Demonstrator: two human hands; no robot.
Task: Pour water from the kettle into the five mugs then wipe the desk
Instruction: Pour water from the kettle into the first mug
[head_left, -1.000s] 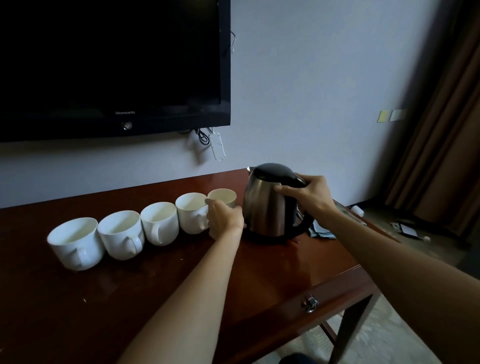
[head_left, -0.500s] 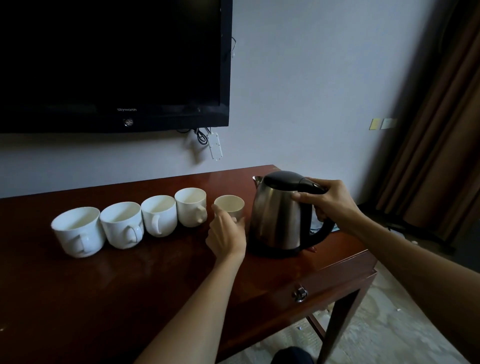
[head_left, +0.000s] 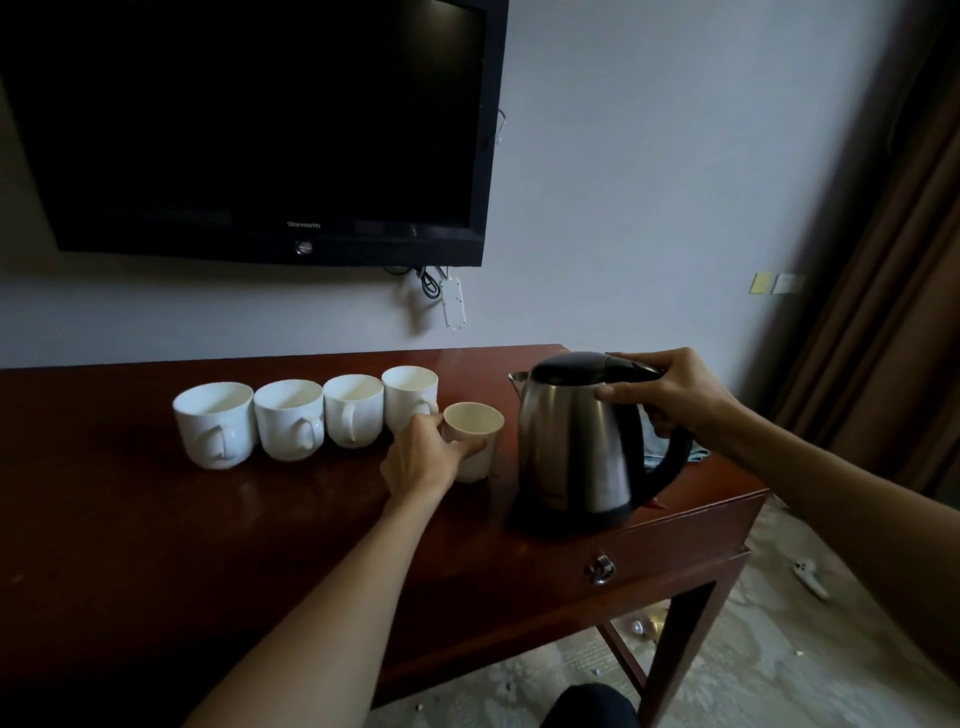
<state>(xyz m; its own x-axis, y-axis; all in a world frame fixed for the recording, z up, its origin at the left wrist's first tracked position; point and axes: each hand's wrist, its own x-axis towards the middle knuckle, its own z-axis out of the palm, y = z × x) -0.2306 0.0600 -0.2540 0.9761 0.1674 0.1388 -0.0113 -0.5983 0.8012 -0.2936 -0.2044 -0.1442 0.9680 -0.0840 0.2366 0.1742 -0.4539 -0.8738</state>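
kettle: a steel kettle (head_left: 576, 441) with a black lid and handle is stood upright on its black base at the right end of the table (head_left: 156, 519), spout turned to about 10 o'clock.
right hand: the right hand (head_left: 670, 397) is wrapped over the top of the kettle's handle, thumb laid against the steel side, fingers curled round the grip.
left hand: the left hand (head_left: 421, 457) is clamped on the small cream mug (head_left: 474, 434), thumb and fingers pinched round its lower wall.
cream mug: kept upright on the table, just at 9 o'clock of the kettle, not touching it. Looks empty inside, tbh hard to be sure in this light.
white mugs: four white mugs (head_left: 215, 423) (head_left: 290, 418) (head_left: 354, 410) (head_left: 410, 397) are lined up in a row running out to 9 o'clock from the cream one, handles turned toward the camera, neighbours touching or nearly so.
tv: a dark wall-mounted TV (head_left: 249, 124) is hung at 12 o'clock above the mugs, with a white power strip (head_left: 453, 304) dangling under its right corner.
drawer: a metal pull (head_left: 601, 566) is seen on the table's front, below the kettle.
curtain: brown curtain (head_left: 893, 260) at 3 o'clock.
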